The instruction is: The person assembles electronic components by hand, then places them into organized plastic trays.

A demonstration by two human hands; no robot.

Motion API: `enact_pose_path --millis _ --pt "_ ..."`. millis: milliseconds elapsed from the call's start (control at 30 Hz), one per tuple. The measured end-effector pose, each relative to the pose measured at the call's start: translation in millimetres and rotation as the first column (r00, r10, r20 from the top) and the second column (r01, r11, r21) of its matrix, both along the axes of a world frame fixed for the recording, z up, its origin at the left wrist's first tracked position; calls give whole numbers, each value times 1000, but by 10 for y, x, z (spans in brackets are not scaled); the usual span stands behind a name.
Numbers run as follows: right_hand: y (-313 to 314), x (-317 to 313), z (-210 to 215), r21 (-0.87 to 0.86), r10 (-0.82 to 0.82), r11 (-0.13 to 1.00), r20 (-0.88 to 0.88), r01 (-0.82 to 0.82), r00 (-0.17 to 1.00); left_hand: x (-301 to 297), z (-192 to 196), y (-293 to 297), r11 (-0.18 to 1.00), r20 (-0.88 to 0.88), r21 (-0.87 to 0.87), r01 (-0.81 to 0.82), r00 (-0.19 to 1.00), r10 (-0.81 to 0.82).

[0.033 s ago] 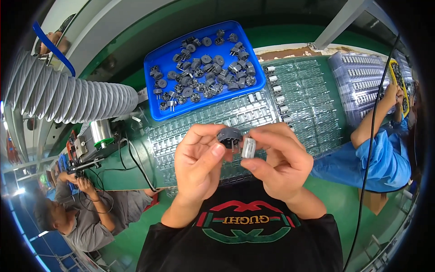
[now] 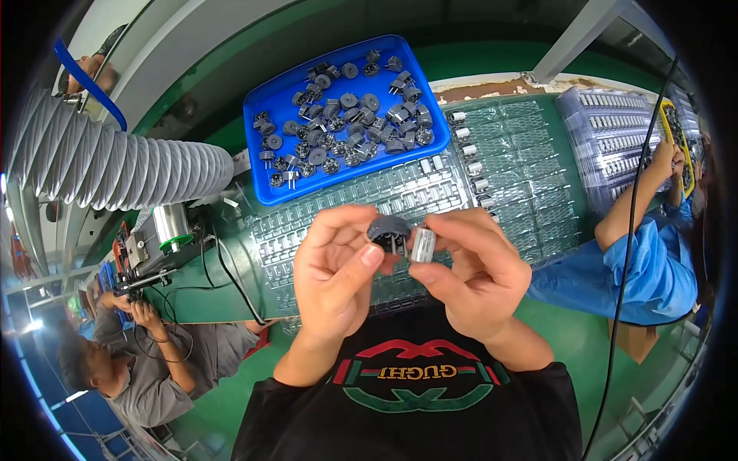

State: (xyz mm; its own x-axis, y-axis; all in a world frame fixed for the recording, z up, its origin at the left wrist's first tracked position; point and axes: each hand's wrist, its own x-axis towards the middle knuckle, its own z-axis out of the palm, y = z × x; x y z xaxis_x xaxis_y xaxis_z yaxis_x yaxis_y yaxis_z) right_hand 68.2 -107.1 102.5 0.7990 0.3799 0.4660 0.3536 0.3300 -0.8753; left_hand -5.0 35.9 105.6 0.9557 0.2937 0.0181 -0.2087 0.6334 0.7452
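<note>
Dk grey round part is clamped in L hand; silver cylinder is pinched by R hand, just beside it (both betw. the hands).

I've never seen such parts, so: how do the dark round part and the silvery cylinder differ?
The dark round part is charcoal grey; the silvery cylinder is pale. The round part is squat with metal prongs sticking out; the cylinder shows none. The left hand holds the round part, the right hand the cylinder. Both are small and hand-held.
</note>
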Motion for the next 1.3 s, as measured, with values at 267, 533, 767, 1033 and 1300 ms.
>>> enact_pose_path --millis 267,533,767,1033,1300 --pt "0 1 3 -37 -30 999 -20 29 999 34 -91 83 995 60 95 -13 998 7" --pt "-7 -42 117 -36 -135 989 171 143 976 -46 -92 143 967 111 -200 161 984 -141" --pt "-38 -77 162 -76 -65 992 388 102 919 -21 -93 88 987 296 -79 139 949 -110" --pt "-85 -105 184 -106 -55 987 479 120 876 -78 -9 77 990 266 58 129 954 -140" --pt "-93 -122 170 -95 -94 982 514 166 853 -90 9 57 992 259 66 104 959 -118"
